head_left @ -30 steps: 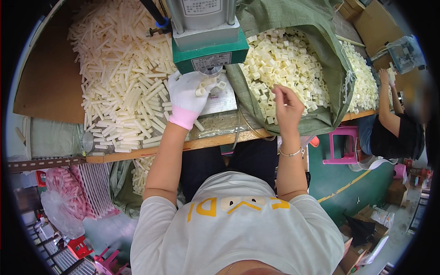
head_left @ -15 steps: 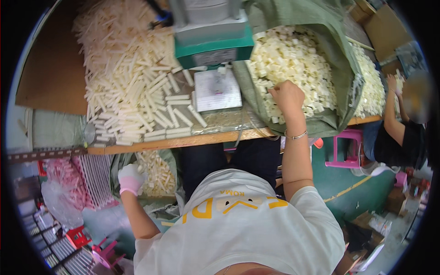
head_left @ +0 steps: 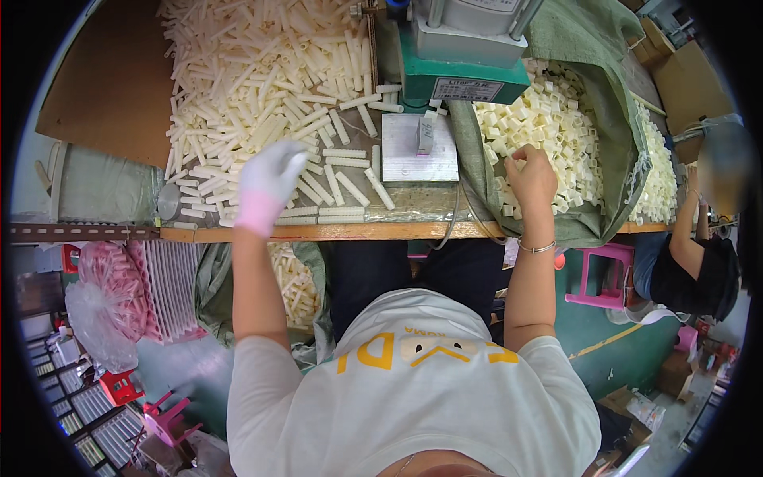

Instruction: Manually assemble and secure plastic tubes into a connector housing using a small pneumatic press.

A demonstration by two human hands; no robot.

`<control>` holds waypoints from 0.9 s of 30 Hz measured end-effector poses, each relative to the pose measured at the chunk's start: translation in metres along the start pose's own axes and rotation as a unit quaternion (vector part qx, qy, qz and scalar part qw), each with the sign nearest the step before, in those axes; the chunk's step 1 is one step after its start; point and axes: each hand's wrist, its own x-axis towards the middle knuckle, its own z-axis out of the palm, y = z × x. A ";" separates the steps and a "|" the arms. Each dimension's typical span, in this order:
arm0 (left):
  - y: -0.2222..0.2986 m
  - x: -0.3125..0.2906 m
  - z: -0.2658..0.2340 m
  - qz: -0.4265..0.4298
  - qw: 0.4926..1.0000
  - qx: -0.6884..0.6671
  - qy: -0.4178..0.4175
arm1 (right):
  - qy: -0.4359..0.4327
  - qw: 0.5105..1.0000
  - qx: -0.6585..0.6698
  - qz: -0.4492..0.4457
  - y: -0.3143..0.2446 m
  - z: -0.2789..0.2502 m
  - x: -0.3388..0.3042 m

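Observation:
My left hand (head_left: 272, 181), in a white glove with a pink cuff, hovers over the front of a big heap of ribbed cream tubes (head_left: 262, 87). Motion blur hides how its fingers are set. On the right, my bare right hand (head_left: 531, 181) is at the mouth of a green woven sack (head_left: 544, 28) full of short cream cut pieces (head_left: 548, 119). Its thumb and fingertips are drawn together; whatever lies between them is too small to make out. Between the hands is a green and grey bench press (head_left: 461, 67), with a small block (head_left: 426, 135) on its pale metal plate (head_left: 397, 155).
The table's wooden front edge (head_left: 397, 230) runs before me. Cables (head_left: 455, 211) hang over it. Below on the left stands another sack (head_left: 214, 298) holding cream pieces, beside pink tubes in a clear bag (head_left: 103, 290). A co-worker (head_left: 691, 262) sits at the far right near a pink stool (head_left: 602, 277).
My left hand has risen from the lower sack to above the tube heap. My right hand stays at the sack of short pieces, its fingers drawn together. The whole view has shifted slightly.

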 end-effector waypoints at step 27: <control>0.010 -0.010 0.063 -0.099 0.942 -0.314 -0.066 | -0.067 0.797 0.598 -0.048 -0.018 -0.021 -0.013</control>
